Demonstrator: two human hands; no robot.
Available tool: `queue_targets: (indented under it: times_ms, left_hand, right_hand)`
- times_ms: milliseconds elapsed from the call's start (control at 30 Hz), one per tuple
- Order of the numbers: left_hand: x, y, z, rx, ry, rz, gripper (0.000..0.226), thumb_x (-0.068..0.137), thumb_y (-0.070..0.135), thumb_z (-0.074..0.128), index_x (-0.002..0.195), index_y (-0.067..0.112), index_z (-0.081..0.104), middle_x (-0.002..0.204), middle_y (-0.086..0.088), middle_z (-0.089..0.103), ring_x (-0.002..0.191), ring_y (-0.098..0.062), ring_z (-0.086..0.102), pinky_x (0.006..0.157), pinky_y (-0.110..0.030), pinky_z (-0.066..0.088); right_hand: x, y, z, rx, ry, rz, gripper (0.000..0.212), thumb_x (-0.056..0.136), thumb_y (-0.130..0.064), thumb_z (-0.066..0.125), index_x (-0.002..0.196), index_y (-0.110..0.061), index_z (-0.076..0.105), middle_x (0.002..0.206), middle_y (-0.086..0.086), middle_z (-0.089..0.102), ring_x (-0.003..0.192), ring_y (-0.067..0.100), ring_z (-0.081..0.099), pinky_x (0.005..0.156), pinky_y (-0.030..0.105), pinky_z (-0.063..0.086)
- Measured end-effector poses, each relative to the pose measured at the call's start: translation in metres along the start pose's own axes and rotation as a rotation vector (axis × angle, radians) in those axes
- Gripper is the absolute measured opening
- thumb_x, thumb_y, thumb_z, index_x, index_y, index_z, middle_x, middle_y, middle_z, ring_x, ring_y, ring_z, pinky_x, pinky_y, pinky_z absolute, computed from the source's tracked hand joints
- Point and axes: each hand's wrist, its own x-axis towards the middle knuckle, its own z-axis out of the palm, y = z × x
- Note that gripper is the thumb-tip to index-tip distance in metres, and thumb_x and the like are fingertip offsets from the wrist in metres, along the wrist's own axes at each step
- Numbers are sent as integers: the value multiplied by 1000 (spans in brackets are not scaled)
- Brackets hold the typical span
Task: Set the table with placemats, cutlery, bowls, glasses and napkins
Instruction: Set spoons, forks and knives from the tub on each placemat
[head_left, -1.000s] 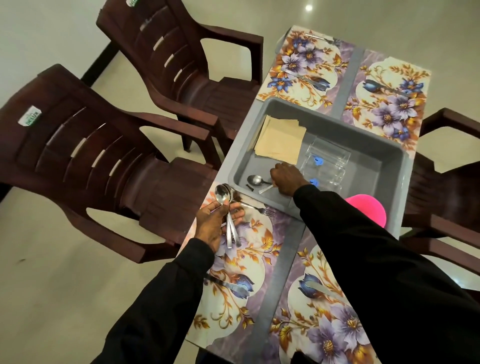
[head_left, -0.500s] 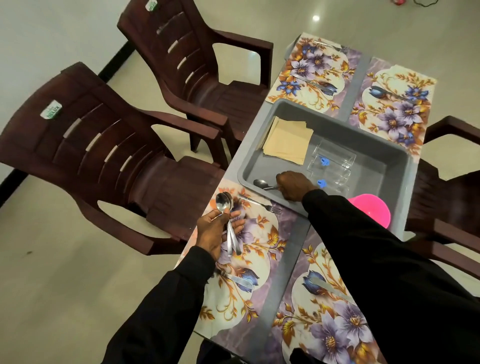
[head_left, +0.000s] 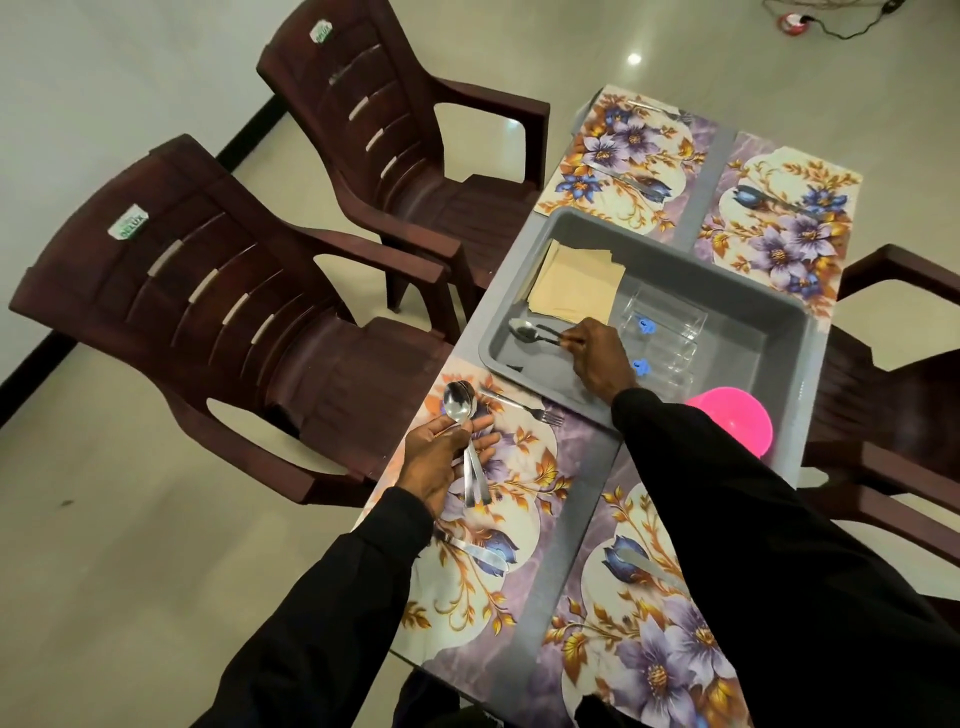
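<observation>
My left hand (head_left: 441, 457) holds a bunch of steel spoons (head_left: 460, 405) over the near-left floral placemat (head_left: 524, 467), bowls pointing away from me. Inside the grey tub (head_left: 524, 249), my right hand (head_left: 597, 358) pinches the handle of one more spoon (head_left: 524, 331), lifted just above the tub floor. A fork (head_left: 524, 408) and a knife (head_left: 480, 553) lie on the near-left mat. Beige napkins (head_left: 576, 286), clear glasses (head_left: 665, 322) and a pink bowl (head_left: 732, 423) sit in the tub.
Four floral placemats cover the table; the near-right placemat (head_left: 649, 649) carries a knife (head_left: 644, 566), and cutlery lies on the far-left placemat (head_left: 623, 156). Two dark brown plastic chairs (head_left: 218, 312) stand at the left side, another chair (head_left: 893, 395) at the right.
My right hand has picked the spoon up off the tub floor and drawn it toward the napkins. The left hand has kept its spoons in place; the camera has shifted.
</observation>
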Motion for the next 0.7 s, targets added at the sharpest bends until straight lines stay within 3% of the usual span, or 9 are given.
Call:
queue_targets:
  times_ms: [133,233,300,533,700]
  left_hand:
    - [-10,6,8,-6,-28,-29,26,103,-1,51,125,-7,63,118,-22,73,101,-35,75,86,-40,63]
    - [-19,13,17,-17,-65,-24,25,104,-1,51,125,-7,62,118,-21,74,100,-34,76,83,-38,64]
    - [-23,17,25,-19,-69,-20,25,103,-3,50,125,-10,60,119,-23,73,102,-36,75,87,-41,63]
    - [-45,23,57,-5,-157,-18,26,101,-4,54,125,-11,61,118,-24,73,101,-35,75,94,-47,57]
    - [-57,20,70,34,-196,16,25,103,-1,51,122,-11,64,120,-25,71,111,-39,71,101,-49,55]
  right_hand:
    - [-18,-23,-26,23,66,-159,16,98,-19,63,95,-4,69,94,6,68,86,21,66,77,41,57]
    - [-51,-45,-47,-110,90,-336,33,100,-31,53,101,-5,75,95,8,66,82,22,62,72,40,55]
    - [-76,-55,-57,-207,146,-423,27,98,-23,56,103,-6,76,96,10,68,84,25,62,72,40,54]
    - [-149,-65,-74,-331,318,-495,17,88,-5,72,106,-5,72,102,16,66,91,30,58,73,40,47]
    - [-181,-70,-80,-418,299,-523,30,85,-13,79,112,-5,69,109,18,65,98,33,60,77,40,48]
